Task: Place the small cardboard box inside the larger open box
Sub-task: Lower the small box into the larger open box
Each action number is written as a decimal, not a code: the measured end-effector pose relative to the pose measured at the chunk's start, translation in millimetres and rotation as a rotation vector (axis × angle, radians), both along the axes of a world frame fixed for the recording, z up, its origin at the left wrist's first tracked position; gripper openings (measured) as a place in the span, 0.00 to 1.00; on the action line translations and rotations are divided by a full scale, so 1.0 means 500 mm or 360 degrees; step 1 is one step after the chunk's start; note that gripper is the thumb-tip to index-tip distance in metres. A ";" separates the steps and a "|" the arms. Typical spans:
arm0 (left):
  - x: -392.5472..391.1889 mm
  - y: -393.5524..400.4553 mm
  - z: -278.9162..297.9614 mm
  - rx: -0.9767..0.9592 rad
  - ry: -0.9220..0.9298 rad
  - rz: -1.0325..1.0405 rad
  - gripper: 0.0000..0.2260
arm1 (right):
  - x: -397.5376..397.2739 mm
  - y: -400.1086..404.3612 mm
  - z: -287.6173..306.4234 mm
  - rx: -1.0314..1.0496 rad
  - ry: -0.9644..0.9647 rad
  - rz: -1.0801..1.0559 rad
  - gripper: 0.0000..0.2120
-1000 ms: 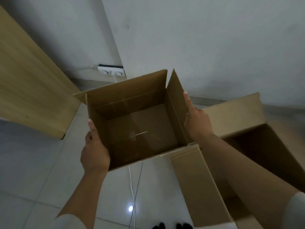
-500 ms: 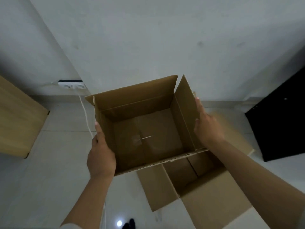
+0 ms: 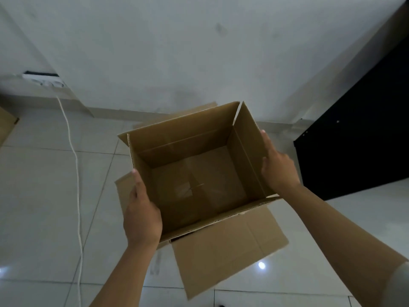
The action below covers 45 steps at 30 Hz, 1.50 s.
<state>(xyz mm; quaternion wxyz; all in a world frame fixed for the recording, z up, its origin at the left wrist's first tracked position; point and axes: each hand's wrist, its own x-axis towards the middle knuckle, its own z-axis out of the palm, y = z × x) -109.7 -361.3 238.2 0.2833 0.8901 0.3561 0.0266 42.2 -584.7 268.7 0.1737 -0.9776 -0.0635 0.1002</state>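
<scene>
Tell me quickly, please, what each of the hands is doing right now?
Left hand: closed on the left wall of the small cardboard box.
Right hand: pressed flat against the box's right wall, holding it.

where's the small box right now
In the head view the small box sits centre frame, held between the left hand and right hand, directly above the larger box on the floor.
</scene>
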 end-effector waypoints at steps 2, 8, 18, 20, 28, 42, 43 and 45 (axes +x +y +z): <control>0.004 -0.024 -0.022 -0.0021 0.0014 -0.0004 0.33 | 0.007 -0.029 -0.023 -0.0016 0.0015 -0.0017 0.35; 0.016 -0.076 -0.092 -0.0040 -0.0005 -0.0025 0.33 | 0.030 -0.089 -0.087 0.0015 -0.0038 0.0011 0.33; 0.010 -0.115 -0.179 -0.0065 -0.0008 0.0075 0.32 | 0.056 -0.119 -0.191 0.0132 0.0006 0.0123 0.32; 0.021 -0.120 -0.207 -0.0081 0.0011 0.0060 0.33 | 0.063 -0.125 -0.229 0.0095 0.0026 0.0118 0.33; 0.057 -0.131 -0.348 -0.0044 0.0085 0.0045 0.35 | 0.084 -0.124 -0.385 -0.0037 -0.0011 0.0111 0.35; 0.074 -0.121 -0.531 0.0053 0.0172 -0.0047 0.37 | 0.078 -0.114 -0.582 -0.0413 -0.0046 0.0341 0.37; 0.081 -0.122 -0.535 0.0061 0.0180 -0.0065 0.37 | 0.078 -0.115 -0.588 -0.0395 -0.0048 0.0331 0.37; 0.096 -0.128 -0.542 0.0076 0.0211 -0.0102 0.38 | 0.079 -0.116 -0.593 -0.0352 -0.0068 0.0301 0.37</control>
